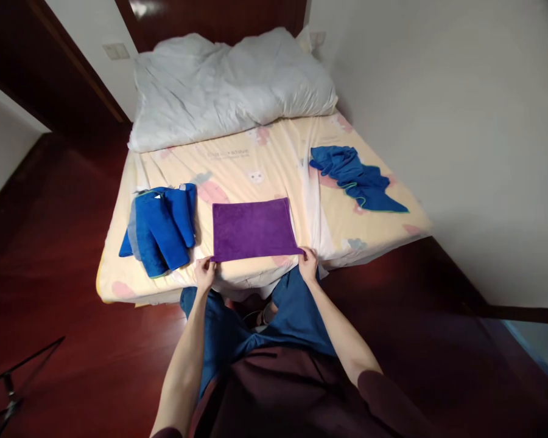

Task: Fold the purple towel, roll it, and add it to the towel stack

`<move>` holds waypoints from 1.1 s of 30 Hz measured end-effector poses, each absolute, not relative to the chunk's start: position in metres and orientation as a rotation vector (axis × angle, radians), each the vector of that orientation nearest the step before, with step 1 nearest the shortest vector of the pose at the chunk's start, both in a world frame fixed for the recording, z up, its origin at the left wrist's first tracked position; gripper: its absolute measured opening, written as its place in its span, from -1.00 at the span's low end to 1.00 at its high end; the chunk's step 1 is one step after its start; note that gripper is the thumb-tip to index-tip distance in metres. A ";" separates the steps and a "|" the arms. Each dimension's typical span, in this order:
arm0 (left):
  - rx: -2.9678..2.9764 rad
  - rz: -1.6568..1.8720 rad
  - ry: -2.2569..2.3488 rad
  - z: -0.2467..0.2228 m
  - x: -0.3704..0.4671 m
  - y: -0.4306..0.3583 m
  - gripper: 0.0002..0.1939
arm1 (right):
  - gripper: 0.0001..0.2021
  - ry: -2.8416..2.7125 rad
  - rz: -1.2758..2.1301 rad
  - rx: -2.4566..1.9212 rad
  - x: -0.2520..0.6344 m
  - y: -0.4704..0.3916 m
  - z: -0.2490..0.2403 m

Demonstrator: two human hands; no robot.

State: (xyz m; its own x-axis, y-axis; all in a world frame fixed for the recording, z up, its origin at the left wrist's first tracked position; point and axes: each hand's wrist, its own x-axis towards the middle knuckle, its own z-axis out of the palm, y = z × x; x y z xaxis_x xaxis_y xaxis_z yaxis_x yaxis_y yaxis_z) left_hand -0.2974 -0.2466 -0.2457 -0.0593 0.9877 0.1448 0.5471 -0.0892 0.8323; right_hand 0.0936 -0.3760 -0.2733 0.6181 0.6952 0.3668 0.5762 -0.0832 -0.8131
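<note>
A purple towel [254, 230] lies flat on the bed [256, 159], its near edge toward me. At its near left corner my left hand [205, 273] is closed, pinching the cloth. My right hand [307, 264] pinches the near right corner in the same way. Left of the purple towel rest several blue folded or rolled towels [162, 231] in a loose pile. On the right side of the bed a crumpled blue towel [358, 179] with a green edge lies spread out.
A bunched white quilt [232, 85] stretches across the bed's far end, before a dark headboard [219, 18]. A wall [461, 134] runs along the right. On the dark red floor, a black stand [11, 389] is at lower left.
</note>
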 end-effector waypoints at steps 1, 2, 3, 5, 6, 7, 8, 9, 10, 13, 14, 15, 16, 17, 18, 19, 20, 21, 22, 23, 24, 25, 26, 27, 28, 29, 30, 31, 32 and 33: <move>1.639 1.072 1.653 -0.247 -0.297 -0.246 -0.54 | -0.71 -1.009 0.118 -1.780 0.093 -0.375 -0.275; 1.612 1.085 1.656 -0.248 -0.298 -0.246 -0.53 | -0.68 -0.984 0.105 -1.798 0.093 -0.375 -0.276; 1.600 1.089 1.652 -0.250 -0.298 -0.246 -0.52 | -0.65 -0.965 0.096 -1.811 0.093 -0.374 -0.276; 1.604 1.080 1.637 -0.251 -0.299 -0.246 -0.51 | -0.59 -0.950 0.083 -1.821 0.093 -0.372 -0.277; 1.607 1.075 1.642 -0.251 -0.299 -0.246 -0.51 | -0.58 -0.952 0.078 -1.825 0.093 -0.371 -0.278; 1.609 1.069 1.654 -0.251 -0.299 -0.246 -0.51 | -0.57 -0.957 0.072 -1.829 0.093 -0.370 -0.278; 1.612 1.071 1.667 -0.251 -0.299 -0.247 -0.50 | -0.57 -0.965 0.066 -1.833 0.093 -0.369 -0.279; 1.619 1.076 1.678 -0.250 -0.299 -0.247 -0.50 | -0.57 -0.973 0.058 -1.836 0.093 -0.368 -0.279; 1.630 1.083 1.685 -0.250 -0.298 -0.247 -0.49 | -0.57 -0.982 0.050 -1.837 0.093 -0.367 -0.279; 1.662 1.090 1.697 -0.249 -0.297 -0.247 -0.49 | -0.58 -0.991 0.037 -1.831 0.092 -0.365 -0.280; 1.670 1.085 1.701 -0.249 -0.297 -0.246 -0.50 | -0.58 -0.986 0.035 -1.828 0.092 -0.365 -0.280; 1.678 1.081 1.705 -0.249 -0.296 -0.246 -0.50 | -0.58 -0.979 0.036 -1.826 0.092 -0.364 -0.279; 1.687 1.077 1.707 -0.249 -0.296 -0.246 -0.50 | -0.58 -0.973 0.037 -1.825 0.092 -0.364 -0.280; 1.695 1.075 1.707 -0.250 -0.296 -0.245 -0.51 | -0.57 -0.968 0.041 -1.825 0.092 -0.364 -0.280; 1.702 1.074 1.707 -0.250 -0.296 -0.245 -0.52 | -0.57 -0.964 0.045 -1.826 0.093 -0.364 -0.280; 1.710 1.074 1.706 -0.251 -0.296 -0.245 -0.53 | -0.57 -0.960 0.051 -1.828 0.093 -0.364 -0.280; 1.718 1.073 1.705 -0.251 -0.295 -0.245 -0.54 | -0.56 -0.955 0.058 -1.831 0.093 -0.364 -0.280; 1.728 1.069 1.705 -0.251 -0.295 -0.245 -0.54 | -0.56 -0.950 0.065 -1.835 0.093 -0.364 -0.280; 1.740 1.065 1.706 -0.251 -0.294 -0.245 -0.55 | -0.57 -0.942 0.069 -1.840 0.093 -0.364 -0.280; 1.751 1.061 1.709 -0.251 -0.293 -0.245 -0.55 | -0.57 -0.933 0.073 -1.848 0.093 -0.364 -0.280; 1.758 1.056 1.714 -0.250 -0.293 -0.245 -0.56 | -0.57 -0.923 0.076 -1.855 0.092 -0.363 -0.280; 1.759 1.052 1.719 -0.250 -0.292 -0.245 -0.56 | -0.57 -0.911 0.078 -1.862 0.092 -0.362 -0.279; 1.756 1.049 1.723 -0.249 -0.291 -0.245 -0.56 | -0.57 -0.900 0.079 -1.867 0.091 -0.362 -0.279; 1.751 1.048 1.726 -0.249 -0.291 -0.245 -0.56 | -0.56 -0.891 0.079 -1.870 0.090 -0.361 -0.278; 1.747 1.048 1.726 -0.249 -0.290 -0.245 -0.56 | -0.56 -0.882 0.078 -1.871 0.089 -0.360 -0.278; 1.744 1.048 1.725 -0.249 -0.290 -0.246 -0.56 | -0.56 -0.874 0.079 -1.871 0.089 -0.360 -0.277; 1.746 1.047 1.721 -0.249 -0.291 -0.247 -0.57 | -0.56 -0.867 0.085 -1.869 0.088 -0.359 -0.277; 1.750 1.046 1.717 -0.249 -0.291 -0.248 -0.58 | -0.56 -0.862 0.093 -1.867 0.088 -0.359 -0.277; 1.752 1.045 1.713 -0.250 -0.291 -0.248 -0.58 | -0.56 -0.857 0.104 -1.867 0.088 -0.359 -0.278; 1.752 1.046 1.708 -0.250 -0.292 -0.249 -0.59 | -0.56 -0.851 0.115 -1.870 0.087 -0.359 -0.278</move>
